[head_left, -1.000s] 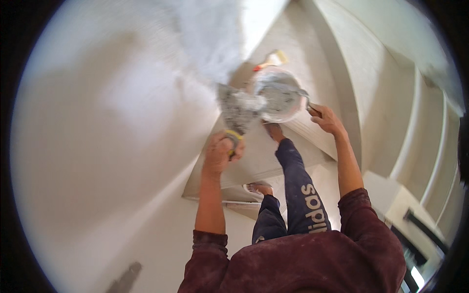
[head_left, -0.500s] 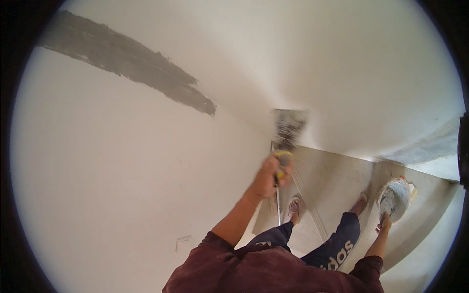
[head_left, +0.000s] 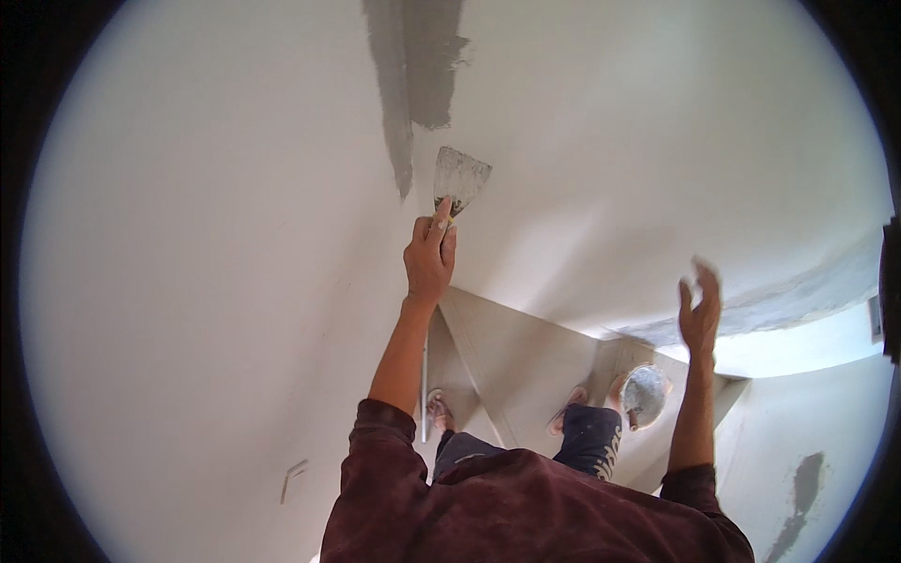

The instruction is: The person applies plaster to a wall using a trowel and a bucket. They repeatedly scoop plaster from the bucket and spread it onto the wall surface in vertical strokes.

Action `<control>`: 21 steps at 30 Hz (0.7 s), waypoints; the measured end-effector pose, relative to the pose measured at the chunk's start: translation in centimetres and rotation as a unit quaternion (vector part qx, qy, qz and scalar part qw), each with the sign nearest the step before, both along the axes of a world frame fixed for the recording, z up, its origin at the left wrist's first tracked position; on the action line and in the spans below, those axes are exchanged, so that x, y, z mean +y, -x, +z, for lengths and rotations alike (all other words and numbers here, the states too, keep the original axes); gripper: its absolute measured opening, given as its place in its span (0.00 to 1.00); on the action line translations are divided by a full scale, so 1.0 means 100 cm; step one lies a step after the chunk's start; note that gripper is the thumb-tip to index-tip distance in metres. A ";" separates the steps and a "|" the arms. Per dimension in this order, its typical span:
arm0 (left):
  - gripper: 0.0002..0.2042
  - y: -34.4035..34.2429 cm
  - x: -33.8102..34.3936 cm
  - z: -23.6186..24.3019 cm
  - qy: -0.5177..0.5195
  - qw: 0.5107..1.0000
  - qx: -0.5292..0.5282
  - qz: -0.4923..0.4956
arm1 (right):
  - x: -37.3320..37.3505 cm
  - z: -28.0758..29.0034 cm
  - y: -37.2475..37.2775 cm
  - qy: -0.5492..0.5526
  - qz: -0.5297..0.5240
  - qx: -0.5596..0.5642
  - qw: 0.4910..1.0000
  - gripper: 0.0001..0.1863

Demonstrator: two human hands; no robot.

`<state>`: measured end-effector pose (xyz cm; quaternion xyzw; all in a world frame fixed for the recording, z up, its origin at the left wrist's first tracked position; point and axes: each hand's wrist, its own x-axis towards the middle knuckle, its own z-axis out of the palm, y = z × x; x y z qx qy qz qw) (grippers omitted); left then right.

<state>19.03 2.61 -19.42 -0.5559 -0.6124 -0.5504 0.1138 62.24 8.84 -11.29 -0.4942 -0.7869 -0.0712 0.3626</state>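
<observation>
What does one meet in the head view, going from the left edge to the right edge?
Bare white wall → left hand gripping the putty knife → round pan of grey plaster on the floor → raised, open right hand → grey patch low on the right wall.

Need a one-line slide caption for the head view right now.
Left hand holds a putty knife against the white wall below grey plaster; right hand raised, empty.

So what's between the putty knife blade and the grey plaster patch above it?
Only bare white wall, in the head view: the putty knife in the left hand sits just below the grey plaster patch.
</observation>
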 end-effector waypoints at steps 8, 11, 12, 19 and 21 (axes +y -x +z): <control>0.22 0.020 0.020 -0.015 -0.058 0.997 -0.022 0.035 | 0.070 0.186 0.112 -0.483 0.047 -0.080 0.870 0.26; 0.22 0.022 0.030 -0.021 -0.050 0.997 -0.035 0.035 | 0.097 0.181 0.114 -0.537 -0.045 -0.110 0.835 0.29; 0.22 0.022 0.035 -0.024 -0.055 0.997 -0.032 0.043 | 0.102 0.179 0.110 -0.531 -0.040 -0.101 0.840 0.29; 0.22 0.034 0.047 -0.037 -0.046 0.996 -0.014 0.071 | 0.117 0.177 0.115 -0.545 -0.034 -0.095 0.832 0.28; 0.22 0.037 0.052 -0.037 -0.052 0.996 -0.009 0.072 | 0.113 0.182 0.119 -0.557 -0.031 -0.094 0.824 0.28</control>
